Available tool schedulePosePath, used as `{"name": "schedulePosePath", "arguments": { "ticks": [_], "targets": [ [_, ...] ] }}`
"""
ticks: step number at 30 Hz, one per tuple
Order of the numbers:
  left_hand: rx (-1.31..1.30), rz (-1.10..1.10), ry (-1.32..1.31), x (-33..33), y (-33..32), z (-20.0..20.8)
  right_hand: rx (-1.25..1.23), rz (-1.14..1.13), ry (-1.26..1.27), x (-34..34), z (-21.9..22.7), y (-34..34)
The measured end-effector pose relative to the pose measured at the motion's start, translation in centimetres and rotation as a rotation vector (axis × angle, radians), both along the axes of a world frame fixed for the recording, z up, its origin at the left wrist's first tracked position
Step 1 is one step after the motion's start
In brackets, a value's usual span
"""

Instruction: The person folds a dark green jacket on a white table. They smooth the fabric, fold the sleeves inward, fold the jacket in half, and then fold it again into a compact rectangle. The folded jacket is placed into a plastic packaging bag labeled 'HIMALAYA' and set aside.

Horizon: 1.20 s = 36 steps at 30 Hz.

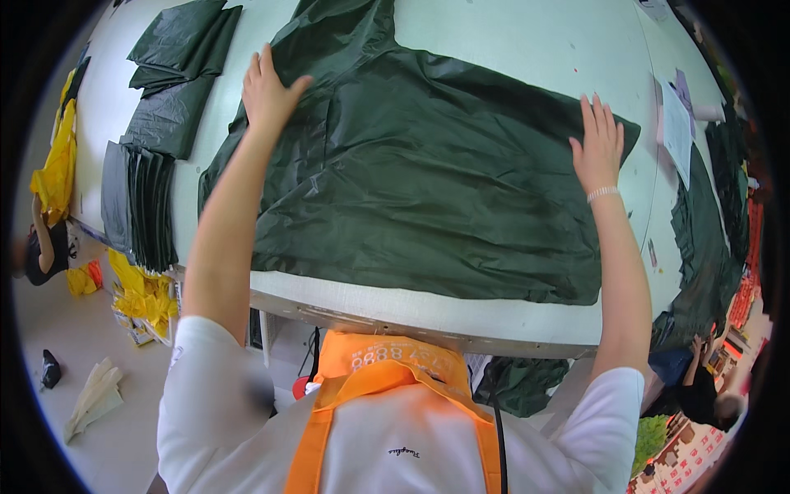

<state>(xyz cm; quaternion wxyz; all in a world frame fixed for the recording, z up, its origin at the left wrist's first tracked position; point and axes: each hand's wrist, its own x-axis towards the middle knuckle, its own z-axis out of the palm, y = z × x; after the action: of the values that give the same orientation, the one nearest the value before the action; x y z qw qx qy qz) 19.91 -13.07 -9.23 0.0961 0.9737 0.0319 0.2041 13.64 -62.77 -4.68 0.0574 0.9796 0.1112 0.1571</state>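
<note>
Dark green garment [428,181] lies spread on white table [510,41], reaching its near edge. Left hand [267,90] & right hand [599,148] rest flat, fingers open, gripping nothing. Looks thin, light, slick, floppy; prob best pinched at edges beyond each palm.

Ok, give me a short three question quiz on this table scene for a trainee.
1. True or false: both hands rest flat on the dark green sheet.
2. Which hand wears a bracelet? A) left hand B) right hand
3. Fill in: the stack of folded dark sheets lies near the table edge on the person's ____ side.

Key: 1 true; 2 B; 3 left.
</note>
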Motion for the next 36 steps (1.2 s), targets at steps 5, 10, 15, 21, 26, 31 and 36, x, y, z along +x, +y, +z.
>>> {"name": "schedulePosePath", "arguments": {
  "ticks": [5, 10, 15, 21, 26, 31, 36],
  "targets": [
    [-0.316, 0.203, 0.625, 9.9, 1.6, -0.5, -0.109, -0.126, 0.395, 7.9, -3.6, -1.3],
    [-0.380, -0.023, 0.631, 9.7, 1.7, 0.0, 0.099, 0.003, 0.313, 7.1, -3.0, -3.5],
    [-0.159, -0.216, -0.047, -1.8, 3.6, 6.5, 0.195, 0.169, 0.035, -2.7, 3.7, -4.1],
    [0.079, -0.439, -0.170, -23.0, 8.6, 4.5, 0.192, 0.205, 0.064, -20.5, 4.3, -4.4],
    [-0.008, -0.255, 0.502, -29.8, 8.0, 0.3, 0.303, 0.090, 0.366, -26.6, -3.9, -3.0],
    [-0.093, -0.302, 0.367, -31.2, 8.2, 0.1, 0.379, 0.111, 0.342, -28.7, -4.3, -2.1],
    [-0.125, -0.352, 0.540, -31.6, 9.0, 0.7, 0.254, 0.076, 0.461, -28.5, -4.4, -3.7]
  ]
}}
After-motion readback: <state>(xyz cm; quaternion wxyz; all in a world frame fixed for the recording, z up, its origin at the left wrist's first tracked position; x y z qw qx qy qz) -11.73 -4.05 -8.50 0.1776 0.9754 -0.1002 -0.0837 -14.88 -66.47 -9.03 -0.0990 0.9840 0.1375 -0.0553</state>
